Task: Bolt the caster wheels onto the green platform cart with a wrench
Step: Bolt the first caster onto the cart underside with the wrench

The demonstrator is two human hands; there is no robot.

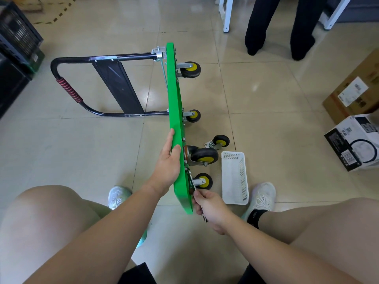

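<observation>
The green platform cart [175, 95] stands on its edge on the tiled floor, its black handle [67, 87] folded out to the left. Several black casters with yellow hubs stick out on its right side; the nearest one [202, 181] sits close to my right hand. My left hand [169, 162] grips the deck's upper edge, thumb over the rim. My right hand [208, 208] holds a metal wrench [192, 186] whose head is at the nearest caster's mounting plate. A loose caster [219, 141] lies on the floor to the right.
A white perforated basket [235, 177] lies right of the cart. Cardboard and printed boxes [354, 138] sit at the far right. Another person's legs [279, 27] stand at the top. Black crates [16, 42] are at the left. My knees and white shoes frame the bottom.
</observation>
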